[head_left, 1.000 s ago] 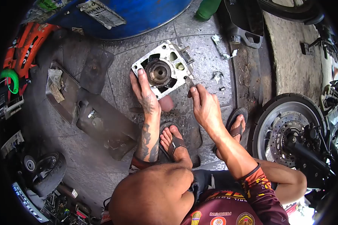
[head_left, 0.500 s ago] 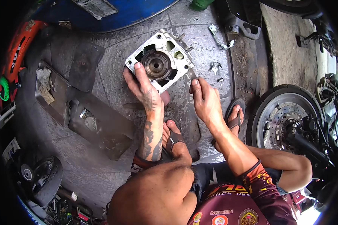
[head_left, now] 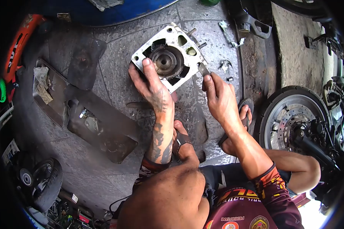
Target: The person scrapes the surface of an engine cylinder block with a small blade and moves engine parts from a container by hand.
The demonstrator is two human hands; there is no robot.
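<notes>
An engine cylinder block (head_left: pixel 190 62) is held up above the floor, its pale flat face turned toward me. Inside its round bore sits a dark, dirty part. My left hand (head_left: pixel 151 82) is closed around the block's lower left side, thumb pressed on the face near the bore. Pinched between thumb and fingers of my right hand (head_left: pixel 221 93) is a small flat metal blade (head_left: pixel 204 70). The blade's tip meets the block's right corner, beside a bolt hole. Two studs stick out from the block's upper right side.
A blue drum (head_left: pixel 137 8) stands at the far side. On the left lie a dark metal tray (head_left: pixel 55 108) and a long dark cover (head_left: pixel 114 137). A motorcycle wheel (head_left: pixel 262 122) is at right, near my feet. A plastic bottle (head_left: pixel 264 33) lies upper right.
The block and both hands sit slightly farther right and higher in view, with the view itself shifted a little. The blade remains at the block's right corner.
</notes>
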